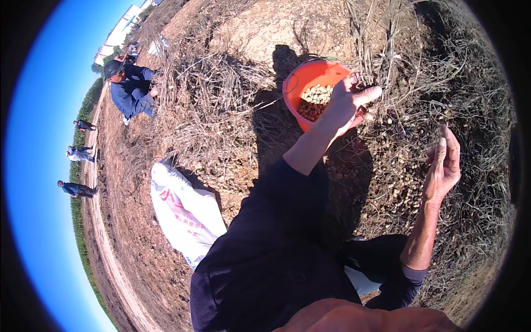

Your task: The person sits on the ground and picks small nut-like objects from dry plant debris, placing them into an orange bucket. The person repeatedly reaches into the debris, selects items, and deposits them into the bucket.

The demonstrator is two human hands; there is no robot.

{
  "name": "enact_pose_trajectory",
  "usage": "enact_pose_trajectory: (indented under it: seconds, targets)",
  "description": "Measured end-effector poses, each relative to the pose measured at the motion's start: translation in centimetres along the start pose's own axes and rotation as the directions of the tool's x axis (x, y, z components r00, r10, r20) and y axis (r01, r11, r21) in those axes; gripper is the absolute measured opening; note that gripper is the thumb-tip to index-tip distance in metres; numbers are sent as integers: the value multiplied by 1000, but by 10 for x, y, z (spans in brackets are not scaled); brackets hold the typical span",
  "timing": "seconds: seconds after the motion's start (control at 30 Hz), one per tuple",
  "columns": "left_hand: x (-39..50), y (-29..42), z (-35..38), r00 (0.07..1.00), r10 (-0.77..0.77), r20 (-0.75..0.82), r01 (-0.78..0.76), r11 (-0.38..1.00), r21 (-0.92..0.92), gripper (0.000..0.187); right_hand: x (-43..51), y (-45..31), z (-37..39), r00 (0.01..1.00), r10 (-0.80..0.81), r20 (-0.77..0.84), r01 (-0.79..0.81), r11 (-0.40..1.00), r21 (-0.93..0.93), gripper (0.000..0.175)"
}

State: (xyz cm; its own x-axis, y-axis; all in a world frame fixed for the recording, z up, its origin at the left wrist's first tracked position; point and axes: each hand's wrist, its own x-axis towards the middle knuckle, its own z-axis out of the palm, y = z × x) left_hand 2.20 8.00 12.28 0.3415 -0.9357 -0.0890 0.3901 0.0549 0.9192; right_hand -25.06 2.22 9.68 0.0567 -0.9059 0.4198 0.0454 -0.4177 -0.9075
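Note:
My left hand (pixel 345 101) is over the right rim of an orange plastic bucket (pixel 291 103), its thumb stretched out to the right. Its palm and most of its fingers are hidden, so whether it holds anything cannot be told. In the bucket lie pale, peanut-like pods (pixel 318 93), partly in shadow. To the right, my right hand (pixel 446 159) is low beside dry, pulled-up plants (pixel 477 137), its fingers curled and thumb raised. What is between those fingers cannot be told. More small pods (pixel 400 182) are scattered among the stems left of this hand.
A white woven sack (pixel 182 211) with red writing lies left of my dark-clothed legs. Heaped dry plants (pixel 207 91) stand beyond it. A person in dark blue (pixel 132 89) crouches at the upper left; several people stand farther off near a dirt track (pixel 108 249).

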Motion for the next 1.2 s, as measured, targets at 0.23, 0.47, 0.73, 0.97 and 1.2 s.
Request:
enact_pose_trajectory:
  seconds: [0.23, 0.47, 0.73, 0.97, 1.2]
  targets:
    - [-30, 172, -126, 625, 684, -376, -341, 672, 657, 80, 7, 27, -42, 998, 66, -6, -66, 997, -36, 25]
    - [-93, 184, -400, 313, 883, -350, 658, 64, 750, 89, -18, 104, -99, 940, 336, 58, -323, 933, -159, 25]
    - [-152, 111, -557, 474, 841, -260, 718, -198, 668, 93, -92, 126, -164, 809, 587, -25, -546, 737, -398, 24]
    - [-101, 118, -444, 449, 857, -251, 736, -196, 647, 78, -216, 178, -243, 780, 615, -120, -486, 473, -734, 21]
    - [-109, 96, -273, 357, 915, 191, 89, -237, 968, 67, -229, 229, -211, 837, 545, -40, -384, 535, -752, 22]
